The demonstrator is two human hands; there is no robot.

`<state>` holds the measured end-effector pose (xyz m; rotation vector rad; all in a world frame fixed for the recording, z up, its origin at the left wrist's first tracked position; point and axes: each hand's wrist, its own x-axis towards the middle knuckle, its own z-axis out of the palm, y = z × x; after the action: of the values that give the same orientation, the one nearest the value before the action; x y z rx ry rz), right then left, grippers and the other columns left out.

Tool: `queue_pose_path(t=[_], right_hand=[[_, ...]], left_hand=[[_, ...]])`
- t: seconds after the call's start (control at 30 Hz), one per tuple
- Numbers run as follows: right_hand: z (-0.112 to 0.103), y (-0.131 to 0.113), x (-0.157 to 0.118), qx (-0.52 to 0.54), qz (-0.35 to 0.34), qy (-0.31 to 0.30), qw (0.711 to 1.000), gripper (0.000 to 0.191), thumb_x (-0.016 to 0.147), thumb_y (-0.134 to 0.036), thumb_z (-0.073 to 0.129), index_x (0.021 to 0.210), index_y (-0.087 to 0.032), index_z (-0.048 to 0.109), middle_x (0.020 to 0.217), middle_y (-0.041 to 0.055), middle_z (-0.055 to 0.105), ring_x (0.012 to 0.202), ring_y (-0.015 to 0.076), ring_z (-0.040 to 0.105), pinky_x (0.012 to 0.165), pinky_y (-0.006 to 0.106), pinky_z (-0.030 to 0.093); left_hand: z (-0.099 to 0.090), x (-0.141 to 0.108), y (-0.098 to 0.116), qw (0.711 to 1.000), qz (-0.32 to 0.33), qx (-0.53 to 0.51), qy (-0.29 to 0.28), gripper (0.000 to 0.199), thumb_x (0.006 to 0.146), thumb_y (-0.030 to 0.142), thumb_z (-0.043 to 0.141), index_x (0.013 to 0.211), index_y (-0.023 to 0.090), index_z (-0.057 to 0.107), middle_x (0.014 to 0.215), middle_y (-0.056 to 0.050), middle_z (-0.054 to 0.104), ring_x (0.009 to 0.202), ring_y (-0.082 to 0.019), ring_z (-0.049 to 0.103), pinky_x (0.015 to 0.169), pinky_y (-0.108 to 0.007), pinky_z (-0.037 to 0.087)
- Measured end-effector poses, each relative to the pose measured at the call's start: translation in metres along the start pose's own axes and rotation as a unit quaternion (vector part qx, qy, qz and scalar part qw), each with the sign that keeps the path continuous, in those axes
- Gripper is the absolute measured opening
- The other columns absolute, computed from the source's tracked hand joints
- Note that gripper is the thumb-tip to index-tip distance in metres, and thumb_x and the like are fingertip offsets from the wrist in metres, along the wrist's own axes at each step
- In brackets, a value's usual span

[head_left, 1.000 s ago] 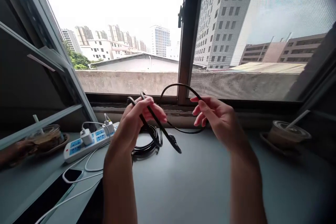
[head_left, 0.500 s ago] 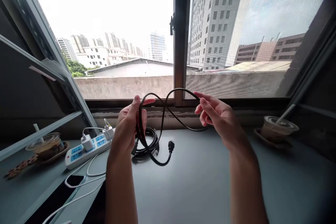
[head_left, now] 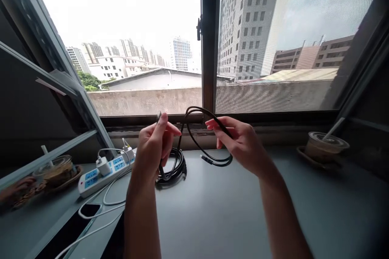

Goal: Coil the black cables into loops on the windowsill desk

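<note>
Cable (head_left: 197, 108) arches mid-frame, grasped by the left hand (head_left: 153, 141) and the right hand (head_left: 241, 139), which gathers two strands, likely to keep the loop together; below centre, a coil (head_left: 182, 166) rests on the desk (head_left: 225, 214), perhaps leaving room.

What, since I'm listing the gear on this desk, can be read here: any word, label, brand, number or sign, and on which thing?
None: no text can be read on anything in view.
White power strip: any markings are too small to read.
Held black cable: its connector is too small to show lettering.
Right-hand cup: too dim and blurred to tell.
</note>
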<state>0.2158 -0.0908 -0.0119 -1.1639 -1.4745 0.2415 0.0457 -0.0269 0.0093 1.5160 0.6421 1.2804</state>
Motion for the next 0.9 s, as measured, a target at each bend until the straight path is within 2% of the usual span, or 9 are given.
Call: queue_pose_path(t=[0.13,0.2,0.3,0.4,0.57,0.63,0.73,0.8,0.9], right_hand=[[-0.009,-0.003,-0.001,0.066,0.018,0.022,0.997,0.03,0.089,-0.036,0.042,0.11,-0.02,0.056,0.076,0.0011,0.067,0.049,0.0084,0.056,0.055,0.024,0.047],[-0.013,-0.005,-0.002,0.082,0.021,0.01,0.996,0.031,0.09,-0.036,0.042,0.112,-0.02,0.055,0.072,0.0005,0.067,0.048,0.0086,0.058,0.057,0.024,0.048],[-0.017,-0.005,-0.004,0.09,0.034,0.008,0.995,0.032,0.088,-0.038,0.045,0.111,-0.02,0.057,0.074,0.001,0.067,0.045,0.008,0.056,0.047,0.022,0.046],[-0.02,-0.003,-0.003,0.1,0.039,0.022,0.994,0.034,0.086,-0.039,0.049,0.113,-0.02,0.057,0.072,0.0001,0.065,0.042,0.0075,0.055,0.039,0.019,0.042],[-0.024,-0.004,-0.003,0.138,0.033,0.035,0.989,0.038,0.085,-0.04,0.05,0.118,-0.022,0.051,0.067,-0.0021,0.064,0.041,0.0075,0.054,0.036,0.019,0.041],[-0.027,-0.006,-0.005,0.134,0.029,0.05,0.989,0.036,0.084,-0.039,0.051,0.116,-0.022,0.053,0.063,-0.0036,0.062,0.037,0.0065,0.051,0.036,0.019,0.04],[-0.034,-0.014,-0.012,0.112,0.047,0.093,0.988,0.034,0.083,-0.037,0.054,0.114,-0.025,0.056,0.048,-0.0075,0.055,0.027,0.0047,0.039,0.031,0.019,0.033],[-0.04,-0.021,-0.019,0.109,0.059,0.138,0.983,0.032,0.081,-0.037,0.057,0.111,-0.025,0.06,0.035,-0.0102,0.043,0.023,0.0048,0.03,0.027,0.019,0.026],[-0.047,-0.034,-0.033,0.156,0.059,0.174,0.97,0.026,0.08,-0.036,0.059,0.103,-0.026,0.064,0.025,-0.011,0.032,0.021,0.0056,0.023,0.026,0.019,0.023]], left_hand=[[-0.012,0.002,0.003,0.99,0.049,-0.087,0.098,0.043,0.084,0.038,0.047,0.046,0.019,0.041,0.029,0.007,0.026,0.02,-0.004,0.018,0.023,-0.021,0.005],[-0.018,0.003,0.005,0.984,0.064,-0.102,0.131,0.04,0.083,0.034,0.047,0.046,0.019,0.043,0.029,0.006,0.026,0.021,-0.004,0.017,0.024,-0.022,0.004],[-0.023,0.003,0.006,0.978,0.068,-0.101,0.172,0.033,0.08,0.03,0.05,0.049,0.02,0.047,0.029,0.007,0.027,0.022,-0.003,0.017,0.024,-0.022,0.005],[-0.025,0.003,0.006,0.976,0.059,-0.096,0.184,0.028,0.076,0.029,0.051,0.049,0.02,0.046,0.029,0.007,0.027,0.022,-0.004,0.018,0.024,-0.022,0.006],[-0.017,0.003,0.008,0.983,0.053,-0.088,0.155,0.027,0.075,0.029,0.048,0.05,0.02,0.045,0.027,0.008,0.024,0.02,-0.005,0.016,0.024,-0.023,0.004],[-0.011,0.002,0.009,0.972,0.094,-0.123,0.176,0.028,0.074,0.027,0.047,0.048,0.02,0.04,0.029,0.008,0.023,0.021,-0.005,0.015,0.024,-0.023,0.004],[-0.004,-0.001,0.009,0.944,0.165,-0.165,0.232,0.034,0.075,0.026,0.042,0.044,0.02,0.029,0.033,0.007,0.02,0.023,-0.006,0.015,0.024,-0.024,0.005],[-0.001,-0.003,0.009,0.935,0.182,-0.156,0.26,0.038,0.077,0.027,0.039,0.042,0.02,0.024,0.035,0.007,0.016,0.024,-0.006,0.014,0.026,-0.025,0.006],[0.001,-0.004,0.007,0.937,0.178,-0.135,0.269,0.042,0.08,0.027,0.038,0.041,0.018,0.024,0.035,0.006,0.013,0.025,-0.005,0.017,0.03,-0.025,0.009]])
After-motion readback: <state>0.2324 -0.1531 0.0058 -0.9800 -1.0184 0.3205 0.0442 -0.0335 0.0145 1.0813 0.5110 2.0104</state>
